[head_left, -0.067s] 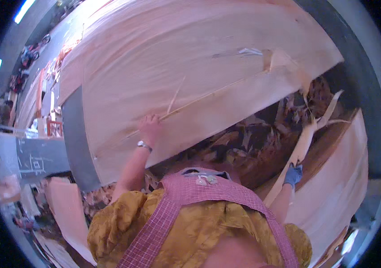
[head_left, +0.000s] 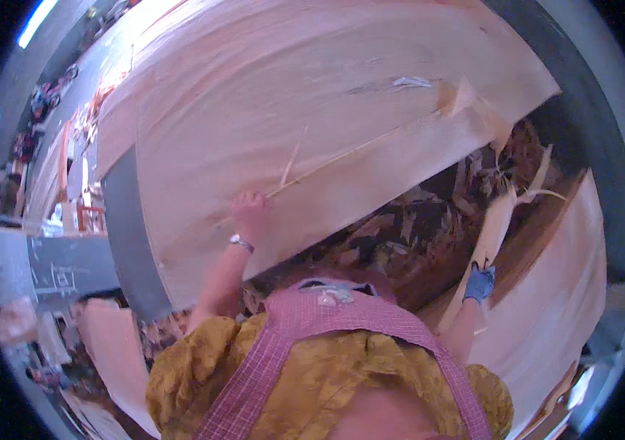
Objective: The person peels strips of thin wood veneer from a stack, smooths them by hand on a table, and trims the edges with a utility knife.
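A broad pale wood veneer sheet (head_left: 356,81) spreads in front of me. My left hand (head_left: 251,209), bare with a wristwatch, lies on it with fingers curled around the near end of a thin veneer strip (head_left: 356,149). That strip runs along the sheet toward a torn, lifted flap (head_left: 465,99) at the right. In a blue glove, my right hand (head_left: 480,284) is closed on a long veneer scrap (head_left: 497,224) with a split, forked far end. The scrap hangs over the gap at my right side.
Dark, crumpled veneer waste (head_left: 400,235) fills the gap between the sheet and me. Another veneer stack (head_left: 554,286) stands at the right. A grey surface (head_left: 133,227) borders the sheet on the left, with a pinkish veneer piece (head_left: 113,337) nearer me. A small white scrap (head_left: 411,82) lies on the sheet.
The forked end of the scrap in my right hand has shifted slightly, its prongs bending differently. My left hand has moved slightly right in the picture, as the whole view has tilted a little.
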